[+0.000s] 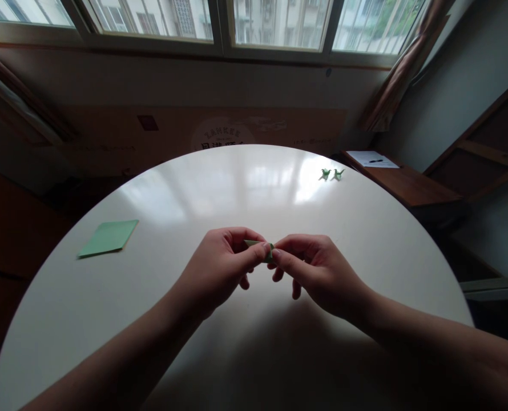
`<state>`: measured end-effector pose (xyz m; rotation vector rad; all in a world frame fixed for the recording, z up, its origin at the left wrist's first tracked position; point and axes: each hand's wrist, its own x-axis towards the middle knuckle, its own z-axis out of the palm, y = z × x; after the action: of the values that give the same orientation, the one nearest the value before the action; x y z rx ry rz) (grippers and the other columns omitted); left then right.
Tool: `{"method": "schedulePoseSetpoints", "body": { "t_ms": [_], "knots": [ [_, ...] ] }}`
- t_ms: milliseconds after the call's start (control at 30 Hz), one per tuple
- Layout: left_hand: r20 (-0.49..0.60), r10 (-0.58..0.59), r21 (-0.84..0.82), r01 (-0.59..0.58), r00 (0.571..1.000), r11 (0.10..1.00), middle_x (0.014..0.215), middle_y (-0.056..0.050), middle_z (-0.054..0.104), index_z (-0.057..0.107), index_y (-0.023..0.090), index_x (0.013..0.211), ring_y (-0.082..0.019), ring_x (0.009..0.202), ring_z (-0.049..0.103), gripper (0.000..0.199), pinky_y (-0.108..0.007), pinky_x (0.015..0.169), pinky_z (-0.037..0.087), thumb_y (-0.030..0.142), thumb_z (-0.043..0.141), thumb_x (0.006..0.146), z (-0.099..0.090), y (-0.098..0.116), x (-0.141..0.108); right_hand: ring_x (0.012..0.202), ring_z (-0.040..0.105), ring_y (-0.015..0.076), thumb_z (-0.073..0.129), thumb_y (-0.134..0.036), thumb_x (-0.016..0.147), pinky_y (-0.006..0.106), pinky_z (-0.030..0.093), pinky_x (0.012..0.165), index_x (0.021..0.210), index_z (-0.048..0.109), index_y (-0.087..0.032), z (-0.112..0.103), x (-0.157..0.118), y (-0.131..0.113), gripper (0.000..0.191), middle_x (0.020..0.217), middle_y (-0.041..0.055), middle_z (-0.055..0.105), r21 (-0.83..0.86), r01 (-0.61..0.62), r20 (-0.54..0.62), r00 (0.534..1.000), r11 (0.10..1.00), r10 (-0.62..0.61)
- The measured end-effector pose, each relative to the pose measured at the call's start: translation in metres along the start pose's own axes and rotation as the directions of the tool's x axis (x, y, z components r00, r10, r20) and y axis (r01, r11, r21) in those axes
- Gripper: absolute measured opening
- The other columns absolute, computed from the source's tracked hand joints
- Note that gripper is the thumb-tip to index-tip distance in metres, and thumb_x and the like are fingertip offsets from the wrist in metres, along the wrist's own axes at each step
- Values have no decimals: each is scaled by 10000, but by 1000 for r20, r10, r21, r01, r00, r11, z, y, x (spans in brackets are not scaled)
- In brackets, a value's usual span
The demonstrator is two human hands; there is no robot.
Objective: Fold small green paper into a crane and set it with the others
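Observation:
Over the middle of the white table, a small piece of folded green paper (269, 256) is pinched between my two hands. My left hand (226, 260) grips it from the left with thumb and forefinger, and a pointed tip shows above the thumb. From the right, my right hand (316, 265) has thumb and forefinger closed on its other end. Most of the paper is hidden by the fingertips, so its full shape cannot be made out. The other fingers of both hands curl loosely below.
A stack of green paper squares (108, 238) lies on the round white table (172, 200) at left. Two small folded green paper cranes (331, 174) stand near the far right edge. Beyond, a wooden side table (425, 185) carries a white sheet (361, 158) and a pen (376, 161).

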<state>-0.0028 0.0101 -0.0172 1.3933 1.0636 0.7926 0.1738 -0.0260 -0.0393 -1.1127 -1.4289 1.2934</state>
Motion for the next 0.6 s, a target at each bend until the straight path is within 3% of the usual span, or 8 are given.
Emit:
{"method": "schedulePoseSetpoints", "body": {
  "t_ms": [133,300,600],
  "knots": [
    [-4,21,36,-21,1000,999,595,17,668,706,157,726,-80,467,507,103,-148,390,437,239,696,788,0,0,-1,728,693,191,640,-357,927,183,510,398,919,772,-171,0,-1,0,228,774,54,703,-5,6,22,1000,1000,-6],
    [-11,36,71,-35,999,997,631,10,688,721,161,739,-83,492,527,98,-139,397,431,243,715,792,0,1,-1,721,694,198,675,-397,905,186,513,390,864,758,-155,-2,1,0,259,773,63,708,27,-11,39,999,1000,10],
    [-77,-27,-159,15,997,987,809,-37,690,756,168,792,-118,604,560,258,-152,381,443,420,718,837,-1,1,-2,675,673,164,731,-402,872,165,486,375,910,781,-179,-5,4,4,232,812,62,721,213,17,-89,996,977,2]
  ]
}}
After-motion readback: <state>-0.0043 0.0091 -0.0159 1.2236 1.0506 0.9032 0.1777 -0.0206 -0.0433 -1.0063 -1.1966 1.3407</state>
